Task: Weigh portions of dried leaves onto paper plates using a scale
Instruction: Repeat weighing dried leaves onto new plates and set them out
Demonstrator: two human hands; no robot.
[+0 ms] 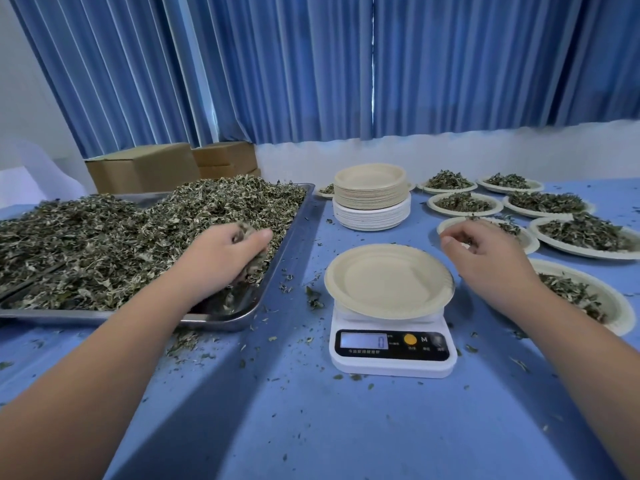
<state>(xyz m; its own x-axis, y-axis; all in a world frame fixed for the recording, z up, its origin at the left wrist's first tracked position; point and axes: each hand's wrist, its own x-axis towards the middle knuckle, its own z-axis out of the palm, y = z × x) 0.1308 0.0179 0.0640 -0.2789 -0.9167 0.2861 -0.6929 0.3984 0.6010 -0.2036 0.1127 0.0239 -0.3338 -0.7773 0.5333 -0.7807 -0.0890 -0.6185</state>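
The left hand is sunk into the heap of dried leaves at the near right corner of the steel tray, its fingers curled round a clump, with bits of leaf showing between thumb and forefinger. The tray's rim runs just right of those fingertips. The right hand hovers above the table, its fingers loosely bent and holding nothing that shows. Just left of and below its thumb, an empty paper plate sits on the white kitchen scale, whose display reads 0. Behind the right fingers a filled plate is partly hidden by the hand, and another lies under the wrist. Further filled plates spread away beyond and to the right of the fingertips. A stack of unused plates stands between the two hands, farther back. Leaf crumbs dot the blue tablecloth between the left fingers and the scale.
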